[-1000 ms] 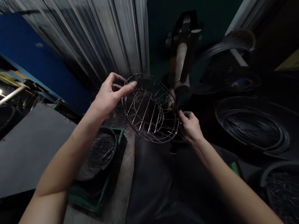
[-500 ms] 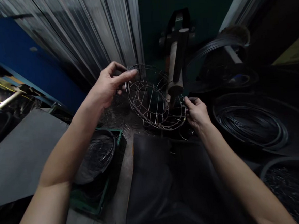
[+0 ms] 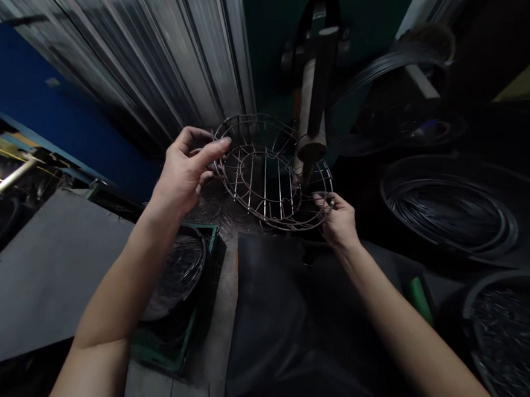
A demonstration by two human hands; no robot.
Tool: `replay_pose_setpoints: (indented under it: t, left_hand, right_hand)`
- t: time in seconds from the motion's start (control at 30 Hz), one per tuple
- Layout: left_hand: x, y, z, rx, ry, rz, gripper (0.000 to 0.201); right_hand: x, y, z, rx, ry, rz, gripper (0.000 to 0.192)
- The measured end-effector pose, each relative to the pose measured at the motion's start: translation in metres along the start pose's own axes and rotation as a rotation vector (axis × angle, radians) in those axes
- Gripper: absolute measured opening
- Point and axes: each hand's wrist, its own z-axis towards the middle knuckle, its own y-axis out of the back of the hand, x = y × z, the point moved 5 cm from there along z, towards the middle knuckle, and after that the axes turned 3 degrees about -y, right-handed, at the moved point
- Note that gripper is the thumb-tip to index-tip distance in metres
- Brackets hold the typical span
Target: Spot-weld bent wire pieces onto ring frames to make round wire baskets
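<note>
A round wire basket [image 3: 266,215] with concentric rings and straight cross wires is held up between my hands. My left hand [image 3: 185,168] grips its left rim, thumb on top and fingers beneath. On the lower right side, my right hand [image 3: 339,217] has its fingers closed around the rim wires. A thick cylindrical metal bar [image 3: 309,123] of a machine reaches down over the basket's right part and hides some of its wires. Whether bar and basket touch, I cannot tell.
A green crate [image 3: 180,355] with a round tub of wire pieces stands at lower left, beside a grey panel [image 3: 55,255]. To the right are a basin with coiled wire [image 3: 447,210] and a tub of small metal pieces [image 3: 519,332]. Corrugated metal [image 3: 191,58] stands behind.
My right hand has moved down and slightly left along the rim, and my left hand slightly left and down. The basket has turned or tilted a little between them.
</note>
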Motion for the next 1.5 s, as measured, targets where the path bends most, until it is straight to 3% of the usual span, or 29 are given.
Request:
replay_pose_setpoints:
  t: [0.23,0.43,0.67,0.9,1.0,1.17,1.37,1.5]
  left_hand:
    - [-0.012,-0.016,-0.018,-0.035,-0.026,0.013,0.04]
    - [0.003,-0.005,-0.045,-0.13,0.013,-0.064,0.041]
    - [0.0,-0.024,-0.057,-0.114,0.004,-0.035,0.045]
    - [0.015,-0.002,-0.067,-0.179,0.076,-0.077,0.042]
    - [0.016,-0.002,-0.067,-0.175,0.075,-0.086,0.043]
    - [0.029,-0.006,-0.066,-0.151,0.097,-0.142,0.042]
    - [0.059,0.008,-0.068,-0.155,0.103,-0.212,0.04]
    - [0.067,0.014,-0.067,-0.139,0.085,-0.225,0.039]
  right_hand:
    - [-0.018,-0.007,0.004,-0.195,-0.031,0.137,0.046]
    - [-0.009,-0.009,0.01,-0.213,0.118,0.105,0.043]
    - [-0.025,-0.01,0.025,-0.24,0.078,0.117,0.039]
    - [-0.006,-0.011,0.019,-0.207,0.264,0.071,0.03]
    - [0.005,-0.009,0.019,-0.221,0.331,0.018,0.028]
    - [0.013,-0.004,0.024,-0.242,0.371,-0.126,0.031]
    - [0.009,-0.002,0.027,-0.201,0.378,-0.179,0.039]
    - [0.01,-0.003,0.026,-0.177,0.409,-0.264,0.038]
